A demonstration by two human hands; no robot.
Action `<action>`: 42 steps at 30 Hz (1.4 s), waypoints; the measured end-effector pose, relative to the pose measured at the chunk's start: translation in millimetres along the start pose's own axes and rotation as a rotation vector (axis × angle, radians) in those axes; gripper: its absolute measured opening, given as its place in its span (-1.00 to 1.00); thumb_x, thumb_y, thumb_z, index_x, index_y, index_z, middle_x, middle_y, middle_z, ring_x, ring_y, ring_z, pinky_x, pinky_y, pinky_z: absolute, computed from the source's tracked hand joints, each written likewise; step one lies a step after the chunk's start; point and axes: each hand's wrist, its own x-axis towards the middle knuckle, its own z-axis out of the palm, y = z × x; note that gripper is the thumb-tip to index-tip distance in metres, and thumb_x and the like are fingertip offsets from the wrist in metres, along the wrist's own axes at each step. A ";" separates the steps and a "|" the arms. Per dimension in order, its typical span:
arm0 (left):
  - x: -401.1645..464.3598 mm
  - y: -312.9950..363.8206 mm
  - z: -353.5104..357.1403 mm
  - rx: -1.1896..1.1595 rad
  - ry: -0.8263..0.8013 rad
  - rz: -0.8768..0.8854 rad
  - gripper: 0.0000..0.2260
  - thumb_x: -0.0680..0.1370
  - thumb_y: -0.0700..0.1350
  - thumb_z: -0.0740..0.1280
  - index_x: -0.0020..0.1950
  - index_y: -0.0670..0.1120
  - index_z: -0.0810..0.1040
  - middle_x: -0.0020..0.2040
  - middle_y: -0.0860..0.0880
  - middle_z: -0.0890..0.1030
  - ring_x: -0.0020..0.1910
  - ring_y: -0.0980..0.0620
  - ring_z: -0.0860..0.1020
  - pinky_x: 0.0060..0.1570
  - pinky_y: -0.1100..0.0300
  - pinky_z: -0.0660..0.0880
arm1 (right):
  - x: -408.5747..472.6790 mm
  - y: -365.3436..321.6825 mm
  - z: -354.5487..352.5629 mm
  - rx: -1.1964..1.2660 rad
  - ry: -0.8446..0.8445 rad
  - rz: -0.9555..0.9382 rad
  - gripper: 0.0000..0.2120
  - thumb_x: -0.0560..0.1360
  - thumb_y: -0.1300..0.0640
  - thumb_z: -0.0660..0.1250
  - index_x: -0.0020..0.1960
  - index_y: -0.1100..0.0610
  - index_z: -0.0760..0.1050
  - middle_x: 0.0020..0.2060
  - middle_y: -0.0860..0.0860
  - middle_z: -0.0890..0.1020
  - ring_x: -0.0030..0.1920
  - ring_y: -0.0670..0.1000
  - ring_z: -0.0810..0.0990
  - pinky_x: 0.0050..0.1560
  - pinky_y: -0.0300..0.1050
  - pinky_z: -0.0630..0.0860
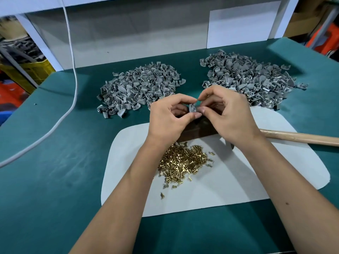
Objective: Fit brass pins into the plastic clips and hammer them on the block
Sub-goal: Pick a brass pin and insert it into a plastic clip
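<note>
Two hands meet over the dark block (194,132) at the centre: your left hand (169,118) pinches a grey plastic clip (192,108), while your right hand (226,114) pinches at its top edge with thumb and forefinger; whether a pin sits between them is too small to tell. Brass pins (183,163) lie heaped at 6 o'clock on the white mat (247,180). Clip piles sit at 11 o'clock (139,85) and 1 o'clock (251,79); a wooden handle (302,139) lies at 3 o'clock.
</note>
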 end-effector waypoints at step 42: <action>-5.0 11.8 2.6 0.049 0.005 -0.011 -0.73 0.31 -0.33 0.64 -0.06 -0.22 0.69 -0.18 -0.11 0.69 -0.22 -0.10 0.66 -0.15 -0.01 0.66 | -4.1 -6.8 5.7 -0.159 -0.047 -0.173 -0.62 0.42 0.45 0.39 0.04 0.04 0.41 -0.24 -0.09 0.62 -0.17 -0.13 0.62 -0.16 -0.30 0.52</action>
